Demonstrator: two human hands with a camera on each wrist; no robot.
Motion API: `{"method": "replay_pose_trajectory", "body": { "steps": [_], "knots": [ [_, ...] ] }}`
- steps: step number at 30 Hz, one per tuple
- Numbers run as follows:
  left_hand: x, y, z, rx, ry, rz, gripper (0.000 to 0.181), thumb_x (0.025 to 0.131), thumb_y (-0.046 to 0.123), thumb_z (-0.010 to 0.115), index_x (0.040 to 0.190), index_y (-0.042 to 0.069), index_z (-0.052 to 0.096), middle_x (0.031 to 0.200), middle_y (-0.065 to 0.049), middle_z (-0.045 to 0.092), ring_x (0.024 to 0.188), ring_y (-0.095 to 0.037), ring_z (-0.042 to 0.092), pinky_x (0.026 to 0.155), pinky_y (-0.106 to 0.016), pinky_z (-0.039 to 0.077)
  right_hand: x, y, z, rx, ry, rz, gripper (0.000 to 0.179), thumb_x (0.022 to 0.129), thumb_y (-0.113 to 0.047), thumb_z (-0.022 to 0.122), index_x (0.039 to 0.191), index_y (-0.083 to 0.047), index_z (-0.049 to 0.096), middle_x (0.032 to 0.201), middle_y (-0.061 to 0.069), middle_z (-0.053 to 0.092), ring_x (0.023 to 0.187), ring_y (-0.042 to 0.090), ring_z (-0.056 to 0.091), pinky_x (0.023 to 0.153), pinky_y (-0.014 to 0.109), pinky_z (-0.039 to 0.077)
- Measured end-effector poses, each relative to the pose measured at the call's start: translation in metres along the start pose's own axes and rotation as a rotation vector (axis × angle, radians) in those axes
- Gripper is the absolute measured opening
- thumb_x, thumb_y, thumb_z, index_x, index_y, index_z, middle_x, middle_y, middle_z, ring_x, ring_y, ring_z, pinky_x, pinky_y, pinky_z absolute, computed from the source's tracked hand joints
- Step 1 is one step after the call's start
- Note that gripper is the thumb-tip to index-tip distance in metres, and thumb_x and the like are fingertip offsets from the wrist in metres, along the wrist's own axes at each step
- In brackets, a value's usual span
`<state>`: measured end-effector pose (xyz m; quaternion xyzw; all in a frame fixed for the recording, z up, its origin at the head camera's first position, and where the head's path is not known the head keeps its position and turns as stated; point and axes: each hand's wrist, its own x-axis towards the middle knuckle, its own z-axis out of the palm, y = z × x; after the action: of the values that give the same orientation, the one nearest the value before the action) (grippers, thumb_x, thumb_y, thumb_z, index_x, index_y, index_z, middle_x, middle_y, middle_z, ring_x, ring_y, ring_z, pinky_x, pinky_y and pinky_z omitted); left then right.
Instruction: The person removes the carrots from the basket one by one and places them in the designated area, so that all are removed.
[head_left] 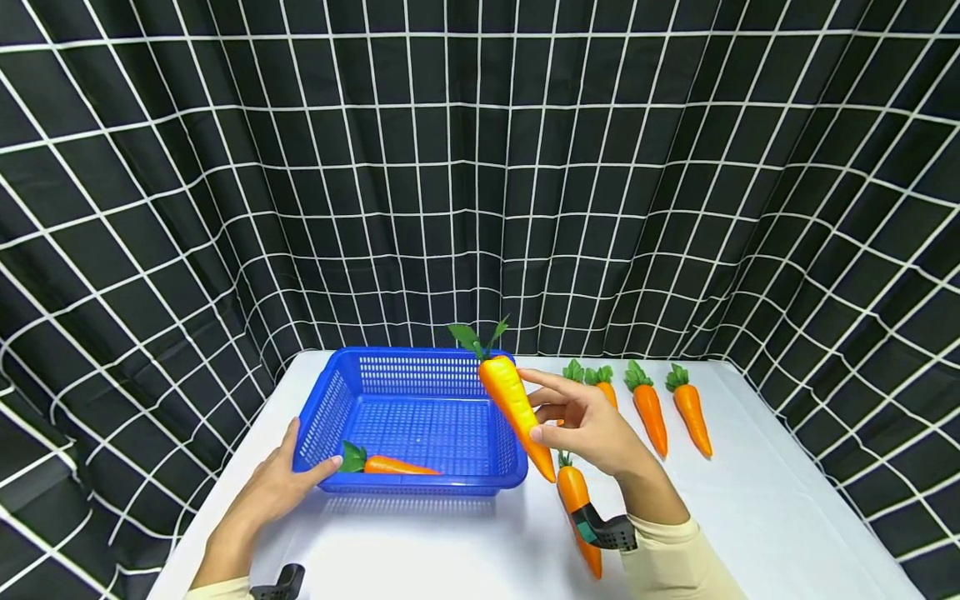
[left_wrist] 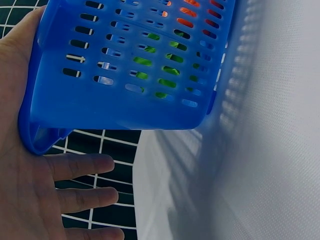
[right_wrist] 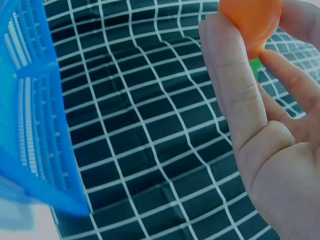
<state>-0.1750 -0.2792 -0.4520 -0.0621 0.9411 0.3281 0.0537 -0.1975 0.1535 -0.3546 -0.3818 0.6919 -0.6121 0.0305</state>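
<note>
My right hand (head_left: 592, 425) pinches a carrot (head_left: 510, 400) between thumb and fingers, held tilted with its green leaves up, over the right end of a blue plastic basket (head_left: 420, 481). In the right wrist view the orange end of this carrot (right_wrist: 252, 22) shows between the fingers. At the basket's front left corner is my left hand (head_left: 277, 487), its thumb across the rim and, in the left wrist view, its other fingers (left_wrist: 87, 200) straight beyond the corner. Another carrot (head_left: 397, 466) lies inside along the front wall, its lower part hidden by the rim.
On the white table right of the basket lie several more carrots, among them one at the far right (head_left: 693, 421) and one beside it (head_left: 649, 412). A carrot (head_left: 573, 487) lies partly under my right wrist. Black white-gridded cloth (head_left: 480, 208) surrounds the table's back and sides.
</note>
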Motion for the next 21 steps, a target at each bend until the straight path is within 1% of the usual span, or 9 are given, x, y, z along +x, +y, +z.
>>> {"method": "replay_pose_trajectory", "body": {
  "steps": [2,5,10,14,17,21],
  "knots": [
    [0.0,0.0,0.0,0.005,0.001,0.006,0.12,0.081,0.075,0.053,0.151,0.005,-0.014,0.148,-0.04,0.013,0.131,-0.059,0.02,0.098,-0.071,0.023,-0.006,-0.001,-0.005,0.0,0.017,0.005,0.062,0.086,0.006,0.066,0.143,-0.003,0.045,0.109,0.022,0.062,0.093,0.034,0.065,0.066,0.046,0.057],
    [0.0,-0.001,0.0,0.008,0.002,0.012,0.119,0.081,0.074,0.053,0.151,0.005,-0.015,0.148,-0.04,0.013,0.13,-0.06,0.02,0.098,-0.071,0.023,-0.013,-0.003,-0.012,-0.032,0.059,0.007,0.061,0.086,0.006,0.066,0.143,-0.003,0.045,0.108,0.022,0.062,0.09,0.032,0.064,0.066,0.045,0.057],
    [0.001,-0.002,0.0,0.005,0.004,0.02,0.118,0.082,0.073,0.053,0.151,0.005,-0.015,0.148,-0.04,0.013,0.13,-0.059,0.02,0.098,-0.071,0.023,-0.026,-0.007,-0.023,-0.086,0.117,0.007,0.062,0.086,0.008,0.066,0.143,-0.004,0.045,0.109,0.021,0.063,0.089,0.031,0.063,0.071,0.041,0.057],
    [0.001,-0.003,0.002,0.001,0.001,0.018,0.118,0.082,0.073,0.053,0.151,0.005,-0.014,0.148,-0.04,0.014,0.13,-0.059,0.022,0.098,-0.07,0.024,-0.038,-0.01,-0.031,-0.13,0.161,0.018,0.062,0.086,0.008,0.065,0.144,-0.005,0.045,0.111,0.02,0.063,0.09,0.031,0.063,0.073,0.039,0.056],
    [0.001,-0.003,0.001,0.0,0.001,0.013,0.119,0.082,0.073,0.054,0.151,0.005,-0.014,0.148,-0.04,0.014,0.13,-0.059,0.022,0.098,-0.071,0.025,-0.047,-0.011,-0.037,-0.158,0.199,0.02,0.062,0.086,0.009,0.065,0.144,-0.005,0.045,0.109,0.019,0.064,0.091,0.03,0.064,0.074,0.038,0.056],
    [0.001,-0.002,0.001,-0.001,0.0,0.002,0.118,0.083,0.072,0.054,0.151,0.005,-0.015,0.148,-0.04,0.013,0.13,-0.06,0.022,0.097,-0.071,0.025,-0.056,-0.012,-0.044,-0.167,0.236,0.018,0.063,0.085,0.011,0.064,0.143,-0.002,0.044,0.107,0.018,0.064,0.09,0.028,0.064,0.072,0.036,0.057]
  ]
}}
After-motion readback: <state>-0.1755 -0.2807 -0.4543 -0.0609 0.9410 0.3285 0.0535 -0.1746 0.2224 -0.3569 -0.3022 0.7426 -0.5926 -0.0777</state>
